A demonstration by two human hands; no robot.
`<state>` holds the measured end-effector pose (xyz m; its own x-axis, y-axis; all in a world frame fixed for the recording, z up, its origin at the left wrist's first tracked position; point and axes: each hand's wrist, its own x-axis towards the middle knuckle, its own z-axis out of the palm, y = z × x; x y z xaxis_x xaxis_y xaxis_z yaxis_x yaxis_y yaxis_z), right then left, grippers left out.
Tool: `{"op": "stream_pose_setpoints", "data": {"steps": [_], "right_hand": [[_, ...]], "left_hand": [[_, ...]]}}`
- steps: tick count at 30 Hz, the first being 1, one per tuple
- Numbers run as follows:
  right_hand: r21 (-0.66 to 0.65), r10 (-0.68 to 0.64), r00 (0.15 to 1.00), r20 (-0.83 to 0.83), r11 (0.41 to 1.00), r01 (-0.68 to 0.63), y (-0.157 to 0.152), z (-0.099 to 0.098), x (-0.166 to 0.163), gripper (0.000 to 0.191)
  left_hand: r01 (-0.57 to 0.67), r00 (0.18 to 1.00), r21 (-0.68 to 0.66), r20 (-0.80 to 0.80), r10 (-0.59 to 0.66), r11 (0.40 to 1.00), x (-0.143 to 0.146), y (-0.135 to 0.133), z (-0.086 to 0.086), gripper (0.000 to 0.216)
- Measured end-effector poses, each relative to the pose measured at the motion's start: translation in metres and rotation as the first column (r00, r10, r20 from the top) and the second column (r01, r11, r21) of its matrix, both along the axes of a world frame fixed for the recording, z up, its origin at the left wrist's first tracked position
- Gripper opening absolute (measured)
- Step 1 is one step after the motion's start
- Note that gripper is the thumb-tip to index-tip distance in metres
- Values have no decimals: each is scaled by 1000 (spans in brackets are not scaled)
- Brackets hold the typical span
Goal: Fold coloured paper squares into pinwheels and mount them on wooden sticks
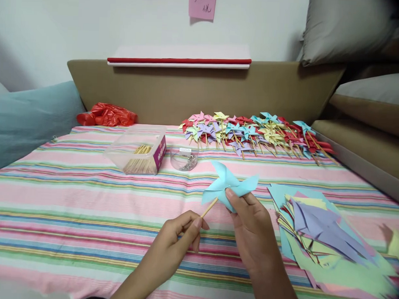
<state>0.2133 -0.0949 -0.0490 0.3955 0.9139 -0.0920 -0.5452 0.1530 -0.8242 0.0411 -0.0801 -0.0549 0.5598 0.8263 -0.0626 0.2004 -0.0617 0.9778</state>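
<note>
A light-blue paper pinwheel (222, 184) is pinched at its lower right by my right hand (251, 219), the thumb lying over the paper near the centre. My left hand (183, 236) grips a thin wooden stick (209, 207) between thumb and fingers. The stick slants up to the right, and its upper end meets the pinwheel's lower left edge; whether the two are joined I cannot tell. Beyond my hands stand a clear plastic box (134, 149) holding many wooden sticks and a round clear container (183, 159) with small metal pins.
Finished pinwheels (252, 131) in many colours lie heaped at the back right. Cut paper sheets (327, 232) are stacked on the right. A red plastic bag (105, 115) rests at the back left, on the striped cloth (85, 232). Grey cushions (347, 28) border the right side.
</note>
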Motion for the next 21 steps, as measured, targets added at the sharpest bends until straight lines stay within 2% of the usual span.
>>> {"op": "stream_pose_setpoints", "data": {"steps": [3, 7, 9, 12, 14, 18, 21], "right_hand": [[-28, -11, 1000, -5, 1000, 11, 2, -2, 0, 38], [-43, -6, 1000, -4, 999, 5, 3, 0, 0, 35], [-45, -3, 1000, 2, 999, 3, 2, 3, 2, 40], [-85, 2, 1000, -1, 996, -2, -2, 5, 5, 59], [-121, 104, 993, 55, 988, -96, -4, 4, 6, 60], [-74, 401, 897, 185, 916, -394, -1, 1, -6, 39], [9, 434, 893, 119, 899, -438, 3, -3, -20, 35]], "left_hand": [[36, 998, -86, 55, -31, 996, 1, 1, 1, 35], [93, 993, -116, 87, -84, 989, 1, 1, 3, 35], [87, 992, -116, 100, -76, 989, 2, 1, 4, 34], [0, 990, -107, 141, 15, 994, 8, 3, 5, 34], [-77, 976, -132, 193, 102, 988, 13, 4, 7, 33], [-143, 948, -170, 259, 185, 975, 24, 3, 14, 35], [-138, 943, -157, 281, 178, 978, 29, 5, 12, 40]]}}
